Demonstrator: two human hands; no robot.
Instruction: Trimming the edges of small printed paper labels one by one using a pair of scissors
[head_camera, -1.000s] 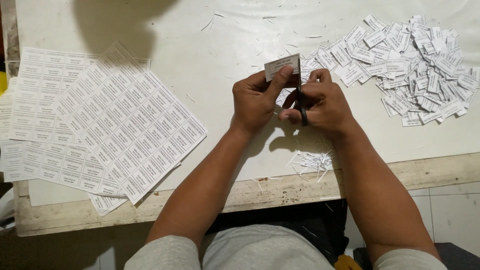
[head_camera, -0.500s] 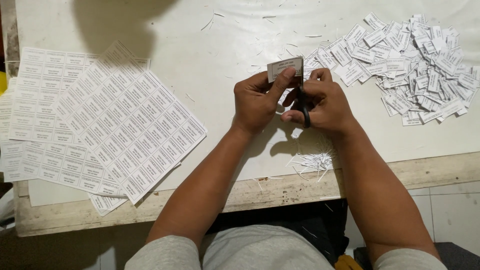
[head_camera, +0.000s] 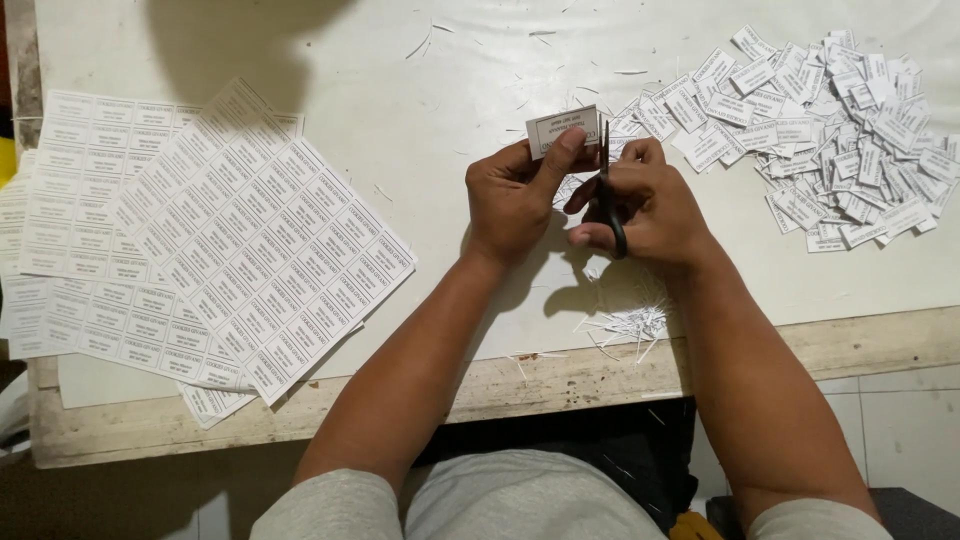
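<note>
Right hand (head_camera: 650, 205): fingers through the loops of a pair of black-handled scissors (head_camera: 608, 195), curled tight around the handles. Blades point up and away from the body, nearly vertical in the head view; whether they are parted or closed cannot be told, since the tip is lost against the label edge.

Left hand (head_camera: 515, 195): pinching a small stack of cut labels (head_camera: 563, 130) between thumb and forefinger, remaining fingers folded under. The stack is held above the knuckles, its long axis running left to right with a slight upward tilt on the right end.

Key relation: the stack's right short edge sits touching or just beside the scissor blades, so blade line and label long axis cross at roughly a right angle. The stack lies up and to the left of the right hand, directly above the left. Both hands are just beside each other over the table (head_camera: 400, 90), the left the nearer to the stack as it is the one holding it.

Outward: thin paper trimmings (head_camera: 630, 322) lie below the hands near the table's front edge. A loose heap of cut labels (head_camera: 830, 140) spreads to the right, near the right hand. Uncut printed label sheets (head_camera: 230, 240) lie fanned well apart to the left.
</note>
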